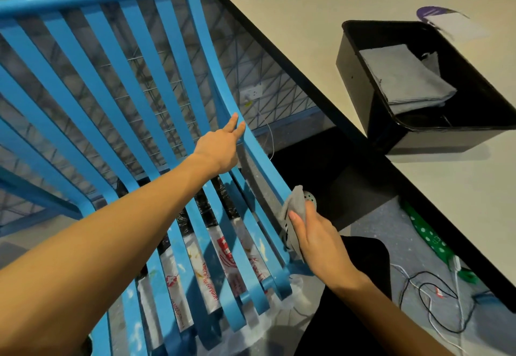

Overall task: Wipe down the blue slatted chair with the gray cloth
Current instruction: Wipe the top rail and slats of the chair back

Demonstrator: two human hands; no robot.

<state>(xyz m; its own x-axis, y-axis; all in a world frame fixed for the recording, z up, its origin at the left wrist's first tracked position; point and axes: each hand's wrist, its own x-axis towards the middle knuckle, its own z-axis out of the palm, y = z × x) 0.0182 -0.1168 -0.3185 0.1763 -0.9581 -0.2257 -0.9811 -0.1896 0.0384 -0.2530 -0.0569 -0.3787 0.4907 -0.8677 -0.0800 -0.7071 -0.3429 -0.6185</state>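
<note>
The blue slatted chair [145, 98] fills the left and middle of the head view, its back rising to the upper left and its seat slats running toward me. My left hand [220, 146] rests on the chair's right side rail where back meets seat, with two fingers stretched along it. My right hand [315, 241] presses the gray cloth [296, 210] against the outer right edge of the seat. The cloth is bunched, and most of it lies under my fingers.
A white table with a black edge [307, 82] stands close to the chair's right. On it sits a black bin [360, 82] holding folded gray cloths [402, 76]. Cables [435, 305] and green items lie on the floor under the table. Printed plastic bags show beneath the seat slats.
</note>
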